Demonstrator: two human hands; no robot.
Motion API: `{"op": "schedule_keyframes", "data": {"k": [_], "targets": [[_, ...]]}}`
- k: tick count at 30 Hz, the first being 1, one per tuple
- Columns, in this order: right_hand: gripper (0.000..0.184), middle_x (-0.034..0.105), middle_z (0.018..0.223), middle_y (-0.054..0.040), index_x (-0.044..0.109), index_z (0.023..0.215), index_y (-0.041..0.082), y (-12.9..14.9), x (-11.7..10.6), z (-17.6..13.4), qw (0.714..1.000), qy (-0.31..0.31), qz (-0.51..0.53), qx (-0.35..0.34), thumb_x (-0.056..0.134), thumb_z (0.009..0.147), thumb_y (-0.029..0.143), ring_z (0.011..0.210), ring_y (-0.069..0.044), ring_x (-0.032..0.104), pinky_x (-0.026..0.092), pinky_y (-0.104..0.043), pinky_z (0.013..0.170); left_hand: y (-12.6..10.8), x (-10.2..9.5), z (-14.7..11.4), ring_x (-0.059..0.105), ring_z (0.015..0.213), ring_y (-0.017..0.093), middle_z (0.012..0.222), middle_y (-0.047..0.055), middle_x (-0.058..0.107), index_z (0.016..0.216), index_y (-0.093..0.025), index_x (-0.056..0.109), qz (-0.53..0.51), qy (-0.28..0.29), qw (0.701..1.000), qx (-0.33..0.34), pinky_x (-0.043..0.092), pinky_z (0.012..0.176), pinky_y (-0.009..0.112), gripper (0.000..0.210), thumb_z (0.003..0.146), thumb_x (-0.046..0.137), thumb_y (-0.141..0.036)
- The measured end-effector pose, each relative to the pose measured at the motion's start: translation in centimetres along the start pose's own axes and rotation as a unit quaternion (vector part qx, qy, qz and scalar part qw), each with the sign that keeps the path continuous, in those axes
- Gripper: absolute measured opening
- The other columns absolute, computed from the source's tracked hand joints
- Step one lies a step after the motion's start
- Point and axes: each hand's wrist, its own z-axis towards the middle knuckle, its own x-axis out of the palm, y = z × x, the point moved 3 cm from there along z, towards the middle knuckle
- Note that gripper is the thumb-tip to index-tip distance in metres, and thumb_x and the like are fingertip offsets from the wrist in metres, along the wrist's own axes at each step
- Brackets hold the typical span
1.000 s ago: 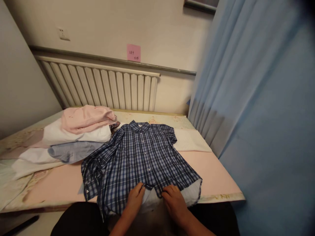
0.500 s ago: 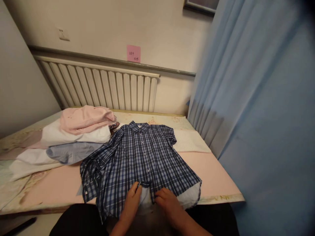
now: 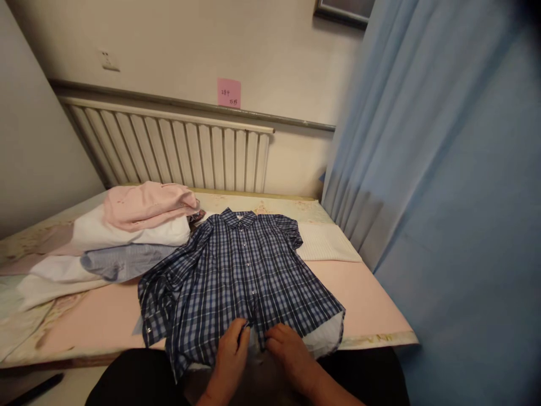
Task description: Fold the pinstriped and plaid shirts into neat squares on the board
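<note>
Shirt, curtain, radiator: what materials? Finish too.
Shirt: thin woven fabric, maybe cotton or a blend, mostly matte; it drapes and wrinkles softly. Its buttons glint; plastic or metal, can't tell.
Curtain: matte blue cloth, fibre unclear; hangs in long folds.
Radiator: probably painted metal, off-white, low sheen; rigid, regular upright ribs.

Behind the floral-covered worktop (image 3: 291, 206), a cream wall (image 3: 169, 39) carries a ribbed radiator (image 3: 193, 148) under a grey pipe (image 3: 296, 121), a socket (image 3: 109, 60), a handwritten pink note (image 3: 229, 93) and, higher up, part of a dark frame (image 3: 341, 16). A blue curtain (image 3: 448, 169) hangs in folds at the right; the light is dim.
</note>
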Motion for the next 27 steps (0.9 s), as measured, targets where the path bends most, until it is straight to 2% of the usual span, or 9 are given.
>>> {"op": "schedule_keyframes", "data": {"k": [4, 9, 14, 19, 24, 27], "targets": [[0.006, 0.063, 0.096, -0.0003, 0.057, 0.089, 0.021, -0.4, 1.0, -0.2, 1.000, 0.002, 0.004, 0.014, 0.058, 0.092, 0.025, 0.088, -0.017, 0.052, 0.042, -0.030, 0.078, -1.2, 0.1, -1.0, 0.062, 0.080, 0.017, 0.084, 0.004, 0.065, 0.089, -0.023, 0.061, 0.021, 0.035, 0.998, 0.055, 0.051, 0.076, 0.030, 0.023, 0.091, 0.040, -0.033], [0.010, 0.063, 0.091, 0.0005, 0.056, 0.085, 0.020, -0.6, 1.7, -0.4, 1.000, 0.007, -0.011, 0.009, 0.060, 0.092, 0.027, 0.086, -0.016, 0.052, 0.042, -0.029, 0.075, -1.7, 0.9, -1.8, 0.059, 0.080, 0.016, 0.084, 0.004, 0.061, 0.085, -0.023, 0.058, 0.049, 0.079, 0.992, 0.088, 0.049, 0.074, 0.029, 0.021, 0.093, 0.038, -0.025], [0.013, 0.061, 0.087, 0.0009, 0.056, 0.082, 0.021, -0.7, 2.0, -0.6, 1.000, 0.012, -0.017, 0.013, 0.058, 0.093, 0.029, 0.084, -0.016, 0.050, 0.040, -0.029, 0.072, -0.6, 1.8, -2.1, 0.057, 0.082, 0.016, 0.086, 0.004, 0.058, 0.083, -0.022, 0.055, 0.085, 0.109, 0.987, 0.083, 0.048, 0.077, 0.030, 0.020, 0.093, 0.037, -0.021], [0.019, 0.059, 0.081, 0.0009, 0.054, 0.074, 0.019, -0.8, 2.7, -0.7, 0.999, 0.007, -0.030, 0.020, 0.065, 0.087, 0.027, 0.080, -0.017, 0.049, 0.038, -0.030, 0.069, -0.2, 2.3, -2.4, 0.057, 0.086, 0.016, 0.089, 0.004, 0.058, 0.083, -0.021, 0.054, 0.137, 0.160, 0.975, 0.073, 0.046, 0.079, 0.030, 0.021, 0.090, 0.035, -0.015], [0.010, 0.061, 0.089, -0.0011, 0.056, 0.079, 0.020, -0.2, 1.5, -1.2, 1.000, 0.012, 0.007, 0.018, 0.061, 0.087, 0.024, 0.084, -0.018, 0.049, 0.039, -0.032, 0.074, -0.6, 2.4, -3.1, 0.059, 0.088, 0.018, 0.093, 0.005, 0.063, 0.082, -0.020, 0.058, 0.205, 0.246, 0.947, 0.036, 0.046, 0.080, 0.032, 0.015, 0.087, 0.044, -0.016], [0.007, 0.061, 0.093, -0.0030, 0.058, 0.086, 0.021, -0.2, 0.0, -1.7, 0.998, -0.011, 0.050, 0.028, 0.052, 0.089, 0.019, 0.087, -0.019, 0.051, 0.041, -0.033, 0.077, -0.8, 1.7, -3.1, 0.060, 0.082, 0.017, 0.086, 0.003, 0.063, 0.082, -0.020, 0.058, 0.215, 0.230, 0.949, 0.032, 0.046, 0.076, 0.032, 0.023, 0.094, 0.039, -0.025]]}}
